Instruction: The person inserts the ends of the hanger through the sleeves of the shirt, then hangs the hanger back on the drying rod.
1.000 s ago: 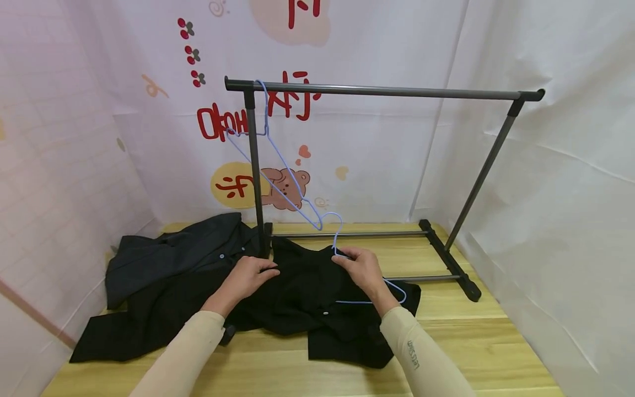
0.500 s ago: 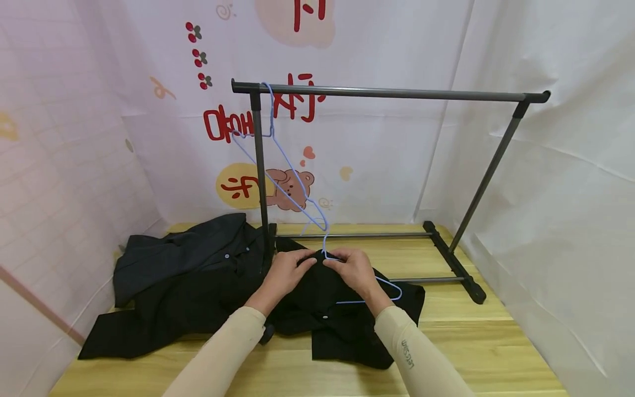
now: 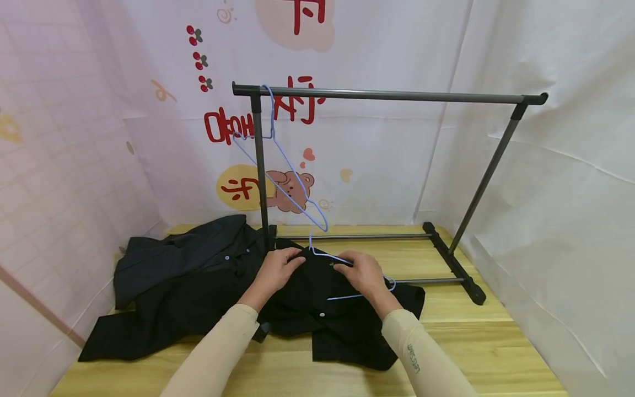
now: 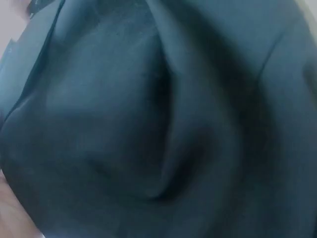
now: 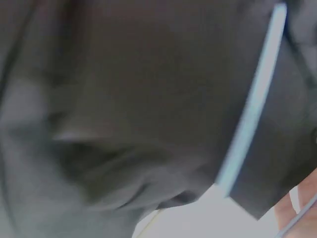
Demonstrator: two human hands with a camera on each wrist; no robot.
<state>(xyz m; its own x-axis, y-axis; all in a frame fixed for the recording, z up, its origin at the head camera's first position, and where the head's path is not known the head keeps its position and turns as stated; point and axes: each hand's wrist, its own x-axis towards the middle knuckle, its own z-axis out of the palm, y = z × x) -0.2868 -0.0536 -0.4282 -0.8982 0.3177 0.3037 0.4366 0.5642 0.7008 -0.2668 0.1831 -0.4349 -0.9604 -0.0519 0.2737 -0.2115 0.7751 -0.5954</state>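
Apparently mid-insertion: left hand pinched the black shirt beside the hook, right hand the loose hanger's arm. Shirt lay on the bench; next move likely called for tucking in the hanger's bare right end.

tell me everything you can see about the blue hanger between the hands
The blue hanger looks thin and smooth, perhaps coated wire. Its neck shows just beside the left hand; the hook's tip is hard to make out. One shoulder arm slopes to the right hand, which pinches it, with a rounded end beyond; the lower bar partly lies across the black shirt. Its other end is hidden.
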